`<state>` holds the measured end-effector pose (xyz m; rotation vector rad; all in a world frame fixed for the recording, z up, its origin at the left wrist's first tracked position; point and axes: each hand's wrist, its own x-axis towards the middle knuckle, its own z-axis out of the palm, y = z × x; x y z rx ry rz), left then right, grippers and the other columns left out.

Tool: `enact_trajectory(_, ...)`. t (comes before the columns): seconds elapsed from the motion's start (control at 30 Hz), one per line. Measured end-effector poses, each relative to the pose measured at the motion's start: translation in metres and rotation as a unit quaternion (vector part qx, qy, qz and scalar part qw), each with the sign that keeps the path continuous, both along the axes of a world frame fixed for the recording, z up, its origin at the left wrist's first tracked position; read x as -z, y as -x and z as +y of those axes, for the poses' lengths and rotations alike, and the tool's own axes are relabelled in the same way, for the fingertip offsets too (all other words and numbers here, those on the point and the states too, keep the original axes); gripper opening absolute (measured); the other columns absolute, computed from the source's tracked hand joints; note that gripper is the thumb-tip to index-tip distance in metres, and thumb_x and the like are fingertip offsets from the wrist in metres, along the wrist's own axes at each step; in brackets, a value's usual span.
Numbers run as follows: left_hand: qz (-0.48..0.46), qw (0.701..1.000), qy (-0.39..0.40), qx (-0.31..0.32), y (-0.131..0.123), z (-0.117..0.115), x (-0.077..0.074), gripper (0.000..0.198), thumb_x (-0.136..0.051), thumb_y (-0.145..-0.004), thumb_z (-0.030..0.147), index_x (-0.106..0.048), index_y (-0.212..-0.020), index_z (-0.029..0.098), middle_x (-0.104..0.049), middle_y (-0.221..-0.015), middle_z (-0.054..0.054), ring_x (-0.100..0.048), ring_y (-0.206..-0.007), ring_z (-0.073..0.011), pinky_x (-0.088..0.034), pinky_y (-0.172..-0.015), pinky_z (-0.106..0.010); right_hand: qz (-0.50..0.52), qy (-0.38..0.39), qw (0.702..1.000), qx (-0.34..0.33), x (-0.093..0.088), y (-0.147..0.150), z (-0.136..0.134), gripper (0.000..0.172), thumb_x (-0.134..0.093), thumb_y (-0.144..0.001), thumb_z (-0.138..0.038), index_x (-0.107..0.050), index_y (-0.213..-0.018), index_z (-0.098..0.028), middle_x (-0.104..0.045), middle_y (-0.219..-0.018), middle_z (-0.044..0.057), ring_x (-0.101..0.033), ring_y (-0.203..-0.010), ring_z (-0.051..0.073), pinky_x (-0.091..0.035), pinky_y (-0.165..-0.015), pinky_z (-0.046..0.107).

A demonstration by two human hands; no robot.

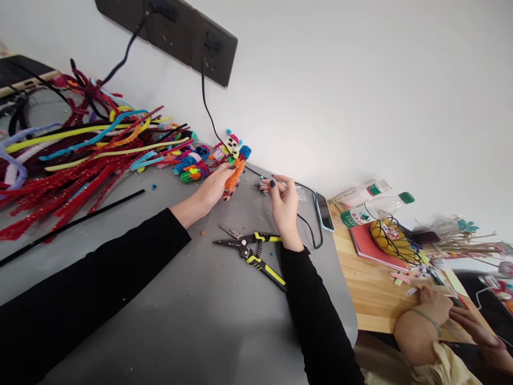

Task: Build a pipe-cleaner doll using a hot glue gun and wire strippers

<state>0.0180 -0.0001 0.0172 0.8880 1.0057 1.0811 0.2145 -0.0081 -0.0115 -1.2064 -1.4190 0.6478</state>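
My left hand [209, 188] is closed around an orange pipe-cleaner figure [235, 174] with a blue fuzzy top, held above the grey table [192, 310]. To its right, my right hand [285, 206] pinches a small thin item [256, 185] with a dark tip and light blue bits. Its kind is too small to tell, and the fingers partly hide it. Below both hands lie wire-stripping pliers [243, 243] with black and yellow handles, jaws spread. Several finished pipe-cleaner figures [231, 144] stand or lie behind my left hand, near the wall.
A heap of colourful pipe cleaners [92, 155] covers the left side. Black cords run from the wall sockets [172, 32]. On the right are a phone [324, 211], plastic bottles [363, 214], a wire basket [390, 240] and a red notebook [371, 251]. Another person's hands [433, 307] rest at the wooden table.
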Motion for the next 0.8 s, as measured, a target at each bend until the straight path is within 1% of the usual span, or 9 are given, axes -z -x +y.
enact_trajectory(0.07,-0.004,1.0,-0.007,0.005,-0.001,0.0,0.001,0.009,-0.05,-0.098,0.021,-0.056,-0.105,0.019,-0.059,-0.079,0.0,-0.053,-0.058,-0.012,-0.038,-0.047,-0.022,-0.005,0.004,1.0,0.005,0.001,-0.001,0.0,0.018,-0.057,-0.099,-0.041,-0.057,-0.107,-0.024,-0.081,-0.101,0.007,-0.078,-0.092,0.02,-0.059,-0.094,0.04)
enact_trajectory(0.13,-0.008,0.999,-0.022,0.027,-0.001,0.0,0.004,0.011,-0.056,-0.097,0.021,-0.056,-0.108,0.019,-0.065,-0.086,-0.002,-0.061,-0.066,-0.014,-0.044,-0.051,-0.023,-0.009,0.003,1.0,0.012,0.001,-0.003,0.001,0.017,-0.058,-0.098,-0.04,-0.061,-0.104,-0.024,-0.08,-0.102,0.008,-0.077,-0.096,0.021,-0.059,-0.095,0.04)
enact_trajectory(0.23,-0.017,0.997,-0.054,0.058,-0.001,0.001,0.01,0.023,-0.067,-0.093,0.024,-0.056,-0.112,0.021,-0.071,-0.105,-0.006,-0.069,-0.085,-0.0185,-0.055,-0.06,-0.026,-0.052,-0.025,0.997,0.046,0.0,-0.006,0.001,0.017,-0.064,-0.094,-0.039,-0.068,-0.097,-0.022,-0.077,-0.104,0.009,-0.073,-0.095,0.021,-0.058,-0.09,0.038)
enact_trajectory(0.33,-0.006,0.993,-0.086,0.077,-0.001,0.002,0.016,0.03,-0.073,-0.092,0.032,-0.056,-0.114,0.021,-0.073,-0.109,-0.007,-0.071,-0.093,-0.0207,-0.061,-0.072,-0.032,-0.053,-0.029,0.996,0.063,-0.004,-0.007,0.001,0.018,-0.067,-0.09,-0.038,-0.072,-0.094,-0.021,-0.075,-0.1,0.008,-0.07,-0.089,0.019,-0.058,-0.084,0.035)
enact_trajectory(0.4,0.017,0.992,-0.098,0.083,-0.002,0.003,0.019,0.034,-0.075,-0.091,0.037,-0.056,-0.114,0.021,-0.073,-0.108,-0.007,-0.071,-0.092,-0.0212,-0.061,-0.076,-0.034,-0.016,-0.008,0.999,0.049,-0.006,-0.007,0.001,0.02,-0.067,-0.089,-0.039,-0.071,-0.095,-0.021,-0.077,-0.096,0.007,-0.07,-0.085,0.019,-0.059,-0.08,0.035)
enact_trajectory(0.5,0.051,0.989,-0.112,0.084,-0.002,0.004,0.021,0.038,-0.076,-0.088,0.041,-0.056,-0.113,0.02,-0.072,-0.115,-0.009,-0.072,-0.092,-0.0221,-0.06,-0.076,-0.035,0.017,0.008,1.0,0.024,-0.009,-0.006,0.0,0.022,-0.07,-0.086,-0.04,-0.073,-0.095,-0.02,-0.079,-0.093,0.007,-0.071,-0.079,0.019,-0.06,-0.077,0.035)
enact_trajectory(0.57,0.065,0.987,-0.12,0.086,-0.003,0.005,0.021,0.039,-0.076,-0.087,0.042,-0.056,-0.113,0.02,-0.071,-0.12,-0.01,-0.072,-0.094,-0.0232,-0.059,-0.076,-0.036,0.013,0.006,1.0,0.009,-0.01,-0.004,-0.001,0.021,-0.072,-0.086,-0.04,-0.075,-0.094,-0.021,-0.079,-0.094,0.007,-0.071,-0.08,0.019,-0.061,-0.078,0.035)
enact_trajectory(0.67,0.073,0.985,-0.13,0.092,-0.003,0.005,0.022,0.04,-0.077,-0.085,0.043,-0.056,-0.11,0.02,-0.07,-0.122,-0.011,-0.072,-0.094,-0.0241,-0.057,-0.074,-0.035,0.006,0.001,1.0,-0.005,-0.011,-0.001,-0.002,0.018,-0.073,-0.085,-0.037,-0.076,-0.093,-0.022,-0.08,-0.096,0.006,-0.072,-0.085,0.019,-0.062,-0.082,0.035)
enact_trajectory(0.8,0.068,0.982,-0.143,0.103,-0.004,0.007,0.026,0.037,-0.077,-0.085,0.04,-0.056,-0.108,0.02,-0.068,-0.126,-0.012,-0.072,-0.095,-0.0231,-0.056,-0.072,-0.033,0.042,-0.007,0.999,-0.011,-0.012,0.001,-0.003,0.017,-0.076,-0.084,-0.037,-0.074,-0.092,-0.022,-0.079,-0.095,0.005,-0.073,-0.085,0.019,-0.062,-0.081,0.035)
